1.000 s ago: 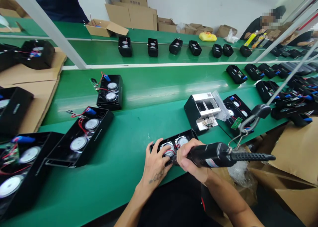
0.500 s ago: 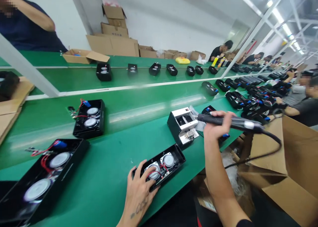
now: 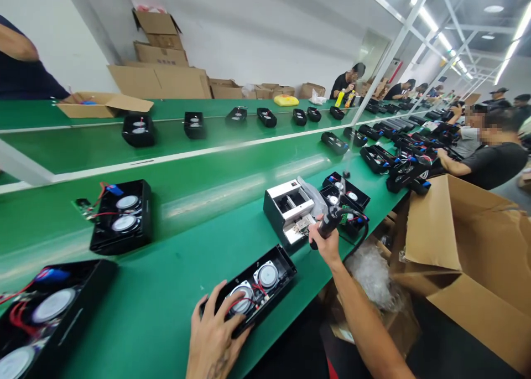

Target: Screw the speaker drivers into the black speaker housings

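My left hand point(image 3: 215, 335) rests on and grips the near edge of an open black speaker housing point(image 3: 274, 282), which lies on the green conveyor belt point(image 3: 166, 274) with two round speaker drivers and red wires inside. My right hand point(image 3: 326, 243) is shut around a black electric screwdriver point(image 3: 332, 221) with a dark cord. It is raised over the belt's near edge, beside a white-and-black metal fixture point(image 3: 288, 210) and next to two open black housings point(image 3: 344, 199).
More open speaker housings point(image 3: 122, 218) lie on the belt to the left, and rows of them stretch along both belts. Co-workers sit along the far right. A large open cardboard box point(image 3: 460, 252) and bubble wrap point(image 3: 371, 274) sit beside the belt's near edge.
My right hand has moved away from me and to the right, carrying the screwdriver toward the fixture. My left hand stays on the housing. The view has swung up and to the right.
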Demonstrator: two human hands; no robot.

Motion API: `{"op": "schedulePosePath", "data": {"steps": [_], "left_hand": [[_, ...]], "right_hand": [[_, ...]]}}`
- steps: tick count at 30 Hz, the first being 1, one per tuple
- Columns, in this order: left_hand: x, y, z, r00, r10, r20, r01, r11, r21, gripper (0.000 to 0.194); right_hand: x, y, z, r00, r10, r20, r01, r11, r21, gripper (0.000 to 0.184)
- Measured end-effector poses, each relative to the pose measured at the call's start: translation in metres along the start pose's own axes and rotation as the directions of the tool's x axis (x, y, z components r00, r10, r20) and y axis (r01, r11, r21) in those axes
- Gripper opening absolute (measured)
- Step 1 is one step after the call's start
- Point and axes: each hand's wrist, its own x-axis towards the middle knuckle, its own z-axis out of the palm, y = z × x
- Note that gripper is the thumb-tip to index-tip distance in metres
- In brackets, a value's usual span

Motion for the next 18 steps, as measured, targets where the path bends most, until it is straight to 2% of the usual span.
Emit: {"op": "schedulePosePath", "data": {"steps": [3,9,14,18], "left_hand": [[-0.002,0.003,0.002,0.999,-0.049,-0.007,0.049,0.999,-0.004,0.017],[-0.003,0.005,-0.001,0.999,-0.016,0.030,0.015,0.999,0.051,0.016],[-0.002,0.003,-0.003,0.998,-0.003,0.060,0.000,0.999,0.054,0.016],[-0.002,0.004,-0.002,0.998,-0.031,0.059,0.029,0.999,0.026,0.015]], "right_hand": [[0.004,0.003,0.004,1.000,-0.014,0.001,0.014,0.999,0.039,0.034],[0.031,-0.031,0.017,0.985,-0.147,-0.095,0.160,0.976,0.148,0.037],[0.044,-0.038,0.034,0.994,-0.107,0.005,0.106,0.992,0.070,0.034],[0.039,-0.045,0.032,0.988,0.006,0.155,-0.011,1.000,0.028,0.035]]}}
